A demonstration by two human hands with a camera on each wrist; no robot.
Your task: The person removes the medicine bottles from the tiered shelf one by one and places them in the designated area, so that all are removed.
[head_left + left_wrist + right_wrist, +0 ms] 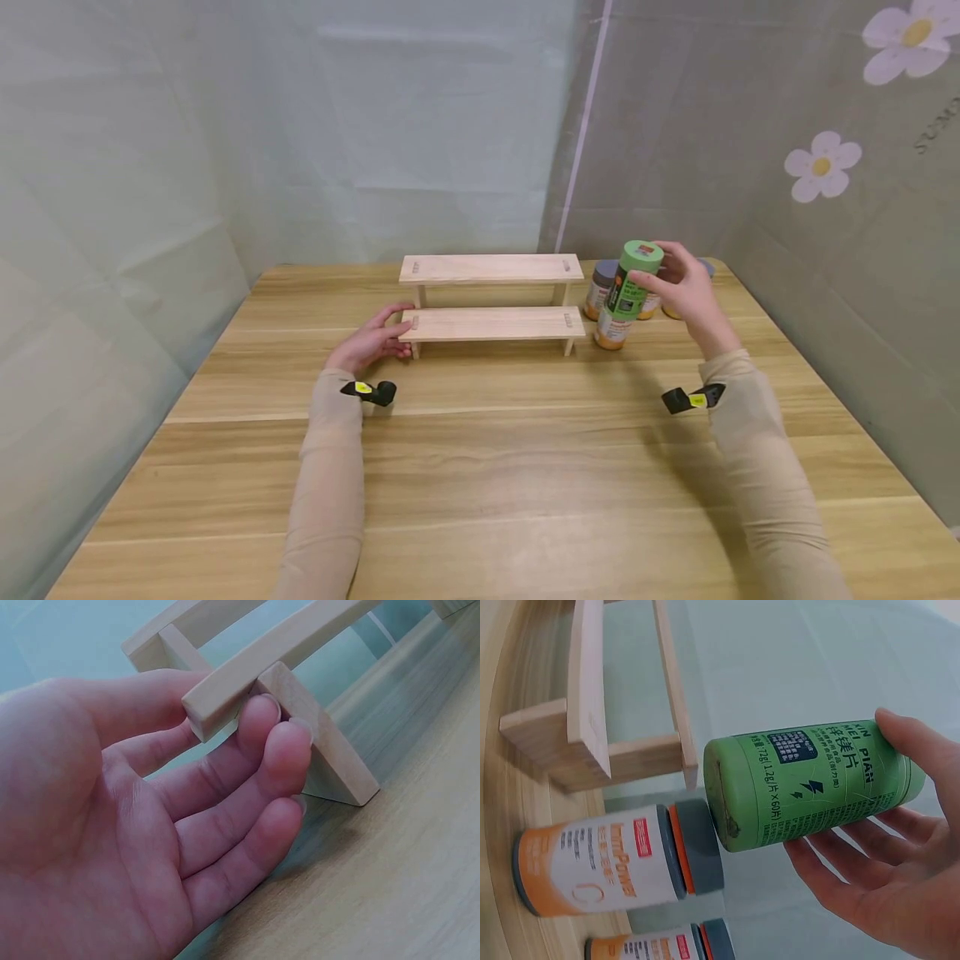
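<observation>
My left hand grips the left end of the lower board of a two-tier wooden shelf. In the left wrist view, curled fingers sit beside the shelf's leg. My right hand holds a green supplement bottle with a green lid, thumb on one side and fingers on the other. The right wrist view shows the printed label of the green bottle. Its base is right at the grey lid of a white and orange bottle, which stands on the table.
More white and orange bottles with grey lids stand to the right of the shelf, partly hidden by the green bottle and right hand. The wooden table reaches back to a pale curtain. A flowered grey curtain hangs at the right.
</observation>
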